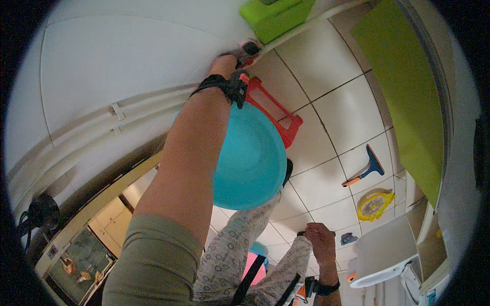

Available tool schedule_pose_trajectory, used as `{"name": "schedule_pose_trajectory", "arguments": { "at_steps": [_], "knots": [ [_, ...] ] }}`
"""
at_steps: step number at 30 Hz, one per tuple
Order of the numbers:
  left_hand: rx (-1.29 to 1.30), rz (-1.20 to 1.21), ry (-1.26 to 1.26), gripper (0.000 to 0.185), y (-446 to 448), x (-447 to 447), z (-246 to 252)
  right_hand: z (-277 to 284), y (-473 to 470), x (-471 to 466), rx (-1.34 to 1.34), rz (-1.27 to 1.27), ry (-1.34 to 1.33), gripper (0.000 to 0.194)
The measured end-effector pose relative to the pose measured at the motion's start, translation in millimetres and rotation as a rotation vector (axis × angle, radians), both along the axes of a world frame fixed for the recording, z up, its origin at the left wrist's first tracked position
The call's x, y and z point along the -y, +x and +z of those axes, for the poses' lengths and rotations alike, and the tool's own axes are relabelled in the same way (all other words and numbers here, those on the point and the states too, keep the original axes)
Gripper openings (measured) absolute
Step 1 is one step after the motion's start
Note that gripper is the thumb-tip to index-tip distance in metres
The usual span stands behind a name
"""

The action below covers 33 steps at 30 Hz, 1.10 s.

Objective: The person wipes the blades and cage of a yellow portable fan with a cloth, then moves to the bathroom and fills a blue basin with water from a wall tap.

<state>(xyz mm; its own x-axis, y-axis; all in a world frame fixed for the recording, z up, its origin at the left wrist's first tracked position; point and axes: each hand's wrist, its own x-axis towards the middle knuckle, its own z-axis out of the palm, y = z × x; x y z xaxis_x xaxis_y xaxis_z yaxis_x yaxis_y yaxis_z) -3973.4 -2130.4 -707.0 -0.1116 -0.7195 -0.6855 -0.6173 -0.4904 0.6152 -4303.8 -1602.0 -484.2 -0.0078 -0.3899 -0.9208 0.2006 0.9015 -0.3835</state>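
My left hand (pixel 224 63) reaches far out along the wall, beside a small pink and red container (pixel 250 49) with a dark patch. My fingers are mostly hidden, so whether they grip it is unclear. A black strap with a small device (pixel 238 86) is around the left wrist. Below the left forearm is a round turquoise plastic basin (pixel 252 160), partly covered by the arm. A red plastic frame (pixel 277 111) sits against its far edge. My right hand (pixel 320 241) hangs low near my trouser leg and a dark shoe, fingers bent, with no object visible in it.
On the tiled floor (pixel 344 114) lie an orange-handled squeegee (pixel 365 168), a yellow-rimmed plastic strainer (pixel 375 204) and a crumpled grey cloth (pixel 348 239). A white ceramic fixture (pixel 386 250) stands lower right. A green container (pixel 275 19) and white pipes (pixel 115 120) line the wall.
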Motion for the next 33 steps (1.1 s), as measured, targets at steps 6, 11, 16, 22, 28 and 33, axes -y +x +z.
{"name": "schedule_pose_trajectory", "arguments": {
  "at_steps": [6, 11, 16, 22, 28, 33],
  "knots": [
    [0.309, -0.533, -0.478, 0.031, 7, -3, 53, 16, -6, 0, 0.027, 0.024, -0.006, 0.022],
    [0.513, -0.961, -0.67, 0.029, -10, -13, 199, 50, -15, 11, -0.038, 0.137, -0.082, 0.023],
    [0.324, -0.501, -0.361, 0.03, -64, -134, 345, 114, -33, 27, -0.319, 0.16, -0.355, 0.052],
    [-0.117, -0.612, 0.574, 0.033, -176, -341, 429, 188, -65, -26, -0.325, 0.435, -0.619, 0.084],
    [-0.289, -0.749, 0.508, 0.048, -268, -482, 450, 210, -92, -183, -0.228, 0.245, -0.403, 0.026],
    [-0.289, -0.749, 0.375, 0.044, -333, -558, 490, 246, -134, -351, -0.474, -0.067, -0.242, 0.022]
  ]
}}
